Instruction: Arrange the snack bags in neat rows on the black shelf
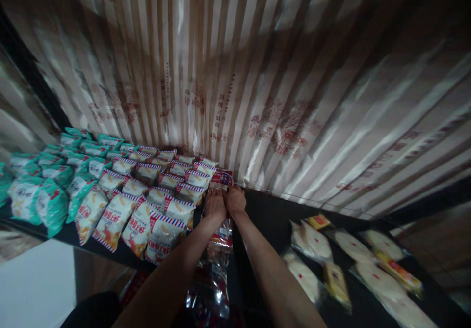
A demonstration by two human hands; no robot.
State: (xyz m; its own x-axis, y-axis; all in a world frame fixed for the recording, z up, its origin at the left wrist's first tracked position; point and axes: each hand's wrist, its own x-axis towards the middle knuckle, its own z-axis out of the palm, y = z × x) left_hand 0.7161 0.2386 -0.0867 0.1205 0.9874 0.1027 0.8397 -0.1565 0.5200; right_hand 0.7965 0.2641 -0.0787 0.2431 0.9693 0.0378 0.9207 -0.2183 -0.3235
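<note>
My left hand (215,204) and my right hand (235,200) are side by side at the back of a black shelf. Between and under them lies a red snack packet (222,177) with a shiny wrapper. The fingers of both hands are curled in against it, their tips partly hidden. More of the red, clear-backed packaging (222,239) shows below my hands, and glossy packets (211,291) hang or lie nearer to me between my forearms. Close on the left stand rows of white snack bags (165,234) with striped red and blue edges.
Teal snack bags (51,205) fill the shelf's left end. At right lie wrapped pale round flatbreads (312,242) and yellow packets (336,284) on the black shelf (265,215). A pleated printed curtain (228,72) rises behind. A white surface (37,284) sits at lower left.
</note>
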